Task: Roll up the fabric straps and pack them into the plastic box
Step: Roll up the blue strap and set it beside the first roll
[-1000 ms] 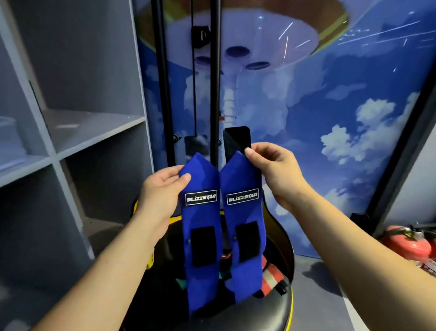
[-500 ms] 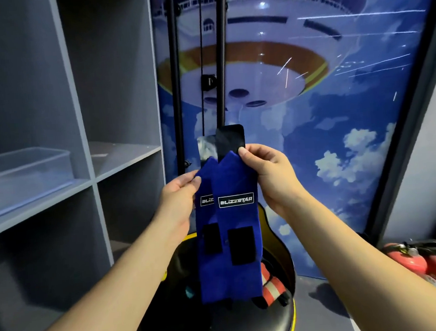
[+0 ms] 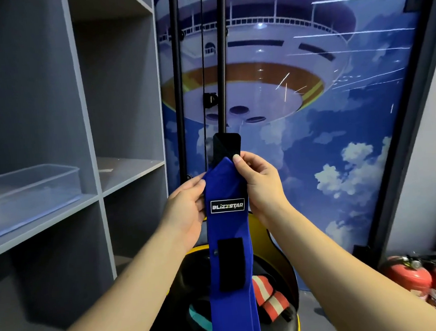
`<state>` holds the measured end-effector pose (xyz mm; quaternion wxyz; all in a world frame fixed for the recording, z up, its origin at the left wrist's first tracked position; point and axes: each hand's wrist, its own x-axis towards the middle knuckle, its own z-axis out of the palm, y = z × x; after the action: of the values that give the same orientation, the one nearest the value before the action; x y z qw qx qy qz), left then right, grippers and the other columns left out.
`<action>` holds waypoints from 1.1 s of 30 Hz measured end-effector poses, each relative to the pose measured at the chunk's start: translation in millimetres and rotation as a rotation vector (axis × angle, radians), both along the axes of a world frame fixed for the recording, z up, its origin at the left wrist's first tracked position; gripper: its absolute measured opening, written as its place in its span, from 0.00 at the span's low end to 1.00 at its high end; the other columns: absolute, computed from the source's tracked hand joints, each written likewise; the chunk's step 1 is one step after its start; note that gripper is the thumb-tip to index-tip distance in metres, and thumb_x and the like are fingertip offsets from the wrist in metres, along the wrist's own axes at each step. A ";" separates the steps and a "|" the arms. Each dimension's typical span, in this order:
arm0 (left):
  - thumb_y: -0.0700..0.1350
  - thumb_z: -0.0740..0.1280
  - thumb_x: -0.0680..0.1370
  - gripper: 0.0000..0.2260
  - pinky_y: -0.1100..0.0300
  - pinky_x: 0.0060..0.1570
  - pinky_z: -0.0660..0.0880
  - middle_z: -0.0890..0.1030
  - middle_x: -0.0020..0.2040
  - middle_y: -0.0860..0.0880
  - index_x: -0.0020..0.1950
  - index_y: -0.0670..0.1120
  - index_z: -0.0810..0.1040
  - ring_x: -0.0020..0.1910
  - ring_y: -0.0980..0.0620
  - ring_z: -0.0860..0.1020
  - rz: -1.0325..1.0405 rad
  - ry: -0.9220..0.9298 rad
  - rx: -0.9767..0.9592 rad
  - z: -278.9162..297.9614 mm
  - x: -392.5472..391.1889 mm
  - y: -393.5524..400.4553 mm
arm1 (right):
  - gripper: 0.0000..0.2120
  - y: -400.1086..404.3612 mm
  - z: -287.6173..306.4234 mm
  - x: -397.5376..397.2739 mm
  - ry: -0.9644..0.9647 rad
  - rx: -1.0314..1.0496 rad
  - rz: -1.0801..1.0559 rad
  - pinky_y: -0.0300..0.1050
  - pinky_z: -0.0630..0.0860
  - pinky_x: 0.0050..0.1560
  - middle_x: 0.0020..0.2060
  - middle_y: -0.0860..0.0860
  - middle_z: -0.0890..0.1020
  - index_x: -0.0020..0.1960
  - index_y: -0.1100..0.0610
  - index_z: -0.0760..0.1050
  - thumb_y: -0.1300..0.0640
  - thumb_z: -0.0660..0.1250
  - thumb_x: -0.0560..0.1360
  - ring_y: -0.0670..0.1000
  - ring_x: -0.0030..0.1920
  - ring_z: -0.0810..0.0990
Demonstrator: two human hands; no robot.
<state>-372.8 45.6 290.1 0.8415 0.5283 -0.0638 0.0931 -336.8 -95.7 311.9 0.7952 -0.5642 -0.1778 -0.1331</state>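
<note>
Straps (image 3: 229, 245) hang straight down in front of you, blue cloth stacked so that only one face shows, which is why the logo patch reads square to you; whether one strap or two lie in that stack I cannot tell from this angle. You hold them high by the top end so the length falls flat and untwisted, a fair start for rolling. Your left hand (image 3: 186, 207) grips the left edge just beside the patch, thumb on the front. Your right hand (image 3: 261, 185) pinches the pointed top, fingertips (image 3: 236, 159) at the base of the black tab. Both forearms reach up and inward to meet at the straps. Left of the straps, on the grey shelf (image 3: 41, 223), sits the plastic box (image 3: 28, 188), well apart. Below the straps a red-and-white band (image 3: 267, 296) lies on a black seat (image 3: 282, 327).
</note>
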 end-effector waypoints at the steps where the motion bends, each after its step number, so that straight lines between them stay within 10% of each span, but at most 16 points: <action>1: 0.40 0.58 0.84 0.12 0.55 0.46 0.78 0.86 0.54 0.45 0.62 0.47 0.79 0.52 0.48 0.85 0.000 0.006 -0.001 -0.7 -0.3 -0.6 | 0.07 1.6 -0.9 -0.8 0.006 0.005 0.001 0.50 0.76 0.53 0.46 0.54 0.82 0.53 0.58 0.81 0.56 0.71 0.79 0.51 0.47 0.78; 11: 0.42 0.65 0.82 0.10 0.55 0.50 0.79 0.86 0.55 0.43 0.62 0.45 0.81 0.54 0.46 0.84 0.007 -0.033 0.071 -3.1 -0.3 -3.1 | 0.08 10.5 -6.5 3.9 -0.015 -0.071 -0.238 0.60 0.78 0.61 0.48 0.55 0.86 0.54 0.58 0.83 0.55 0.72 0.77 0.54 0.51 0.84; 27: 0.42 0.71 0.79 0.13 0.60 0.34 0.80 0.87 0.49 0.46 0.63 0.46 0.81 0.45 0.49 0.86 0.224 0.031 -0.033 -1.0 8.5 -0.7 | 0.08 4.9 -11.4 -1.5 -0.262 -0.322 -0.587 0.46 0.77 0.48 0.42 0.48 0.80 0.46 0.50 0.77 0.48 0.73 0.76 0.45 0.43 0.79; 33: 0.41 0.72 0.78 0.11 0.57 0.40 0.82 0.87 0.51 0.47 0.60 0.48 0.83 0.48 0.49 0.86 0.152 -0.060 0.010 7.4 2.2 -5.4 | 0.11 9.1 -15.5 -22.1 -0.252 -0.523 -0.384 0.45 0.81 0.49 0.43 0.44 0.86 0.52 0.52 0.85 0.46 0.71 0.77 0.42 0.45 0.83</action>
<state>-370.6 40.2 297.5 0.8270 0.5328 -0.0491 0.1724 -358.9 -86.6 296.4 0.5558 -0.7514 -0.1930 -0.2988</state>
